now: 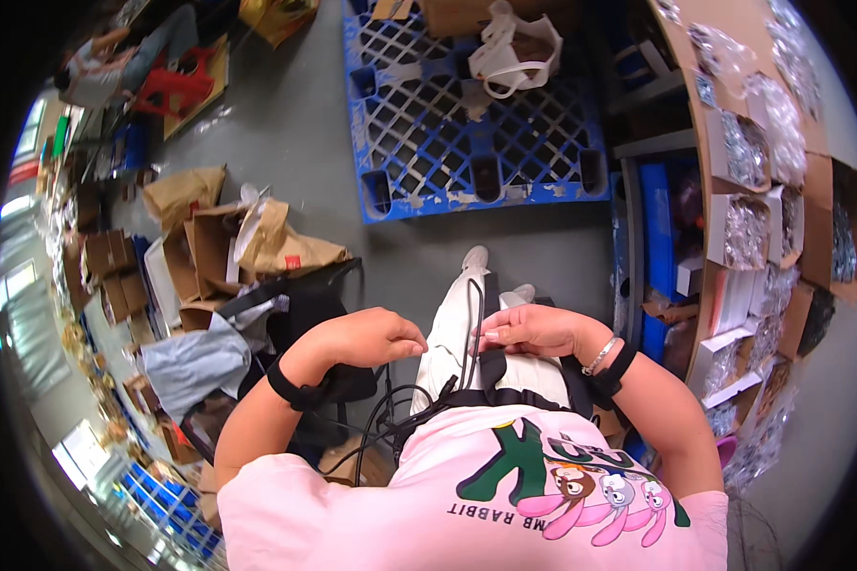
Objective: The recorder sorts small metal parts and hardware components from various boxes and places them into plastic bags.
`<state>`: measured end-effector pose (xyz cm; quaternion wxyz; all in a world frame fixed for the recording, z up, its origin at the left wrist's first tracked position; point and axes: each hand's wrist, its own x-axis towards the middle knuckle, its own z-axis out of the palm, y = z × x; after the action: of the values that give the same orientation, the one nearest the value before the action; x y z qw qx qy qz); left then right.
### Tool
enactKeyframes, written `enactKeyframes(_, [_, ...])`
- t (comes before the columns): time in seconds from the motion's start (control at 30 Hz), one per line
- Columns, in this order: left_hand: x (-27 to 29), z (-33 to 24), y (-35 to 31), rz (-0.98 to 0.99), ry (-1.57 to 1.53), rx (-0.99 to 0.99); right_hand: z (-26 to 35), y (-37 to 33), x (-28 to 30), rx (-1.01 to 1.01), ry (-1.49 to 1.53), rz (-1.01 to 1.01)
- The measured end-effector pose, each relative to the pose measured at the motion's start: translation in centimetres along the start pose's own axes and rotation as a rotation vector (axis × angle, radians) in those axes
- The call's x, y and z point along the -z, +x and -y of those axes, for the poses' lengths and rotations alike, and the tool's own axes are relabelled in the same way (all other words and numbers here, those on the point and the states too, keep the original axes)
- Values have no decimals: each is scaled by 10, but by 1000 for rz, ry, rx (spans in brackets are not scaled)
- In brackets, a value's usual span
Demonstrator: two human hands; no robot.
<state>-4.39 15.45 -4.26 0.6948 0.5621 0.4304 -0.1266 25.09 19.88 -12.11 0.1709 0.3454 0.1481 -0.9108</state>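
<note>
Fingers of the left hand curl loosely; those of the right hand bend at a black cable looped before white trousers, gripping or not I cannot tell for either; ahead, a scuffed blue pallet on grey floor, bagged goods right

A scuffed blue pallet lies on the grey floor, bearing a white bag with looped handles. Far at upper left stands a red stool. Brown paper bags and a pale-blue cloth occupy the left; at right, clear-wrapped packs fill white boxes.
</note>
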Motion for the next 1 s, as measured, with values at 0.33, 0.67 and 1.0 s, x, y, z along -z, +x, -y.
enactKeyframes(0.33, [-30,17,-18,-181,-12,8,10,30,-31,-7,39,320])
enactKeyframes(0.67, [-44,37,-53,-389,-62,46,-14,43,-60,116,-495,-43])
enactKeyframes(1.0, [-46,63,-84,-528,-134,78,-20,41,-43,337,-783,-551])
